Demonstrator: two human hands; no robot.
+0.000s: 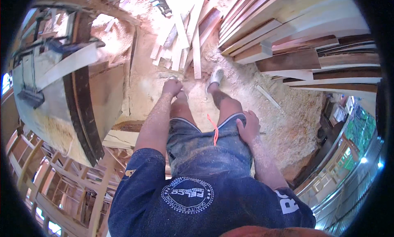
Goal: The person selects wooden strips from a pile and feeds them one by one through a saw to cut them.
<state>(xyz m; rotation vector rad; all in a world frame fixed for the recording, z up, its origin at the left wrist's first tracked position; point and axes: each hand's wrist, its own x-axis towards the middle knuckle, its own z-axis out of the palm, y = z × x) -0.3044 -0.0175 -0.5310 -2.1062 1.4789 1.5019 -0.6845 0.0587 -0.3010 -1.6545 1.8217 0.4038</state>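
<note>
My left hand point(172, 86) is closed in a fist over my left knee. Its fingers curl away from view, so whatever they hold, if anything, is hidden. Against the side of my right thigh rests my right hand point(249, 127), its fingers loosely spread and holding nothing I can see. Between the hands are dusty dark shorts point(209, 149) with an orange drawstring point(212, 129) hanging from the waist. Sawdust coats both forearms. Beyond my feet, a loose pile of pale sawn boards point(182, 36) lies on the ground, apart from both hands.
On the left stands a wooden bench or machine point(45, 110) with a pale board point(67, 67) on top. Stacked planks point(295, 60) rise at the far right. Sawdust point(295, 118) covers the ground, where a thin offcut point(269, 96) lies. Wooden framing point(61, 175) is at the lower left.
</note>
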